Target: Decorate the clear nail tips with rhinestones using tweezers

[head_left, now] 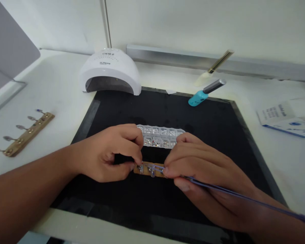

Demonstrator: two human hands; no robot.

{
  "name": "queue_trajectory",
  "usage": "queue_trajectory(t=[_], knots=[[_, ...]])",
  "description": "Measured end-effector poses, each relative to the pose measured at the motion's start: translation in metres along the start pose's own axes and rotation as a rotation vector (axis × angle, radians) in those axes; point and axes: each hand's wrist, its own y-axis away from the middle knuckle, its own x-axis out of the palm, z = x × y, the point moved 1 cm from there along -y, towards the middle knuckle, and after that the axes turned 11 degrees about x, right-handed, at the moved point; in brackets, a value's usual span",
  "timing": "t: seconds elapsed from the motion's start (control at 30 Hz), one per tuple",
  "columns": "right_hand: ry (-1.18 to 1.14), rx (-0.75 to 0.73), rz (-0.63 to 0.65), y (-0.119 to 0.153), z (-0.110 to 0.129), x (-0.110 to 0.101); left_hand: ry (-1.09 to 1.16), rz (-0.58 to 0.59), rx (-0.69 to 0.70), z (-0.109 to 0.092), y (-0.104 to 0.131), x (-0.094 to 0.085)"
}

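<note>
My left hand (112,152) is closed, with thumb and forefinger pinching the left end of a small wooden nail-tip stand (144,172). Several clear nail tips (153,172) are mounted on this stand. My right hand (203,173) grips purple tweezers (218,188), whose points reach left over the stand near the tips. Whether anything sits between the points is too small to tell. Just behind both hands lies a clear compartment box of rhinestones (156,131), partly covered by my fingers. The right end of the stand is hidden behind my right hand.
A black mat (132,200) lies under my hands. At its back stand a white nail lamp (110,69), a turquoise bottle (198,98) and a cream bottle (203,78). Another wooden stand with nail tips (30,134) lies left, and a white-and-blue packet (287,118) right.
</note>
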Motion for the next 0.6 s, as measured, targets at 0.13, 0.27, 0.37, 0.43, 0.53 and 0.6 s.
queue_trajectory(t=[0.13, 0.27, 0.37, 0.43, 0.53, 0.6], knots=[[-0.008, 0.001, 0.002, -0.0006, -0.0001, 0.0, 0.004, -0.002, 0.0, -0.0002, -0.0005, 0.0002], [-0.007, 0.001, 0.006, 0.0006, -0.0008, 0.0002, 0.003, 0.0, 0.004, 0.0001, -0.0005, 0.0006], [-0.002, -0.002, 0.004, 0.0012, -0.0013, 0.0017, -0.015, 0.0, 0.013, 0.0002, -0.0012, 0.0007], [0.001, 0.005, 0.003, 0.0009, -0.001, 0.0022, -0.025, 0.006, 0.011, 0.0001, -0.0019, 0.0006], [-0.003, 0.006, 0.003, 0.0002, -0.0002, 0.0019, -0.031, 0.013, 0.004, -0.0002, -0.0025, 0.0004], [-0.006, 0.0, 0.003, -0.0001, -0.0002, 0.0016, -0.035, 0.01, 0.002, -0.0002, -0.0023, 0.0004]])
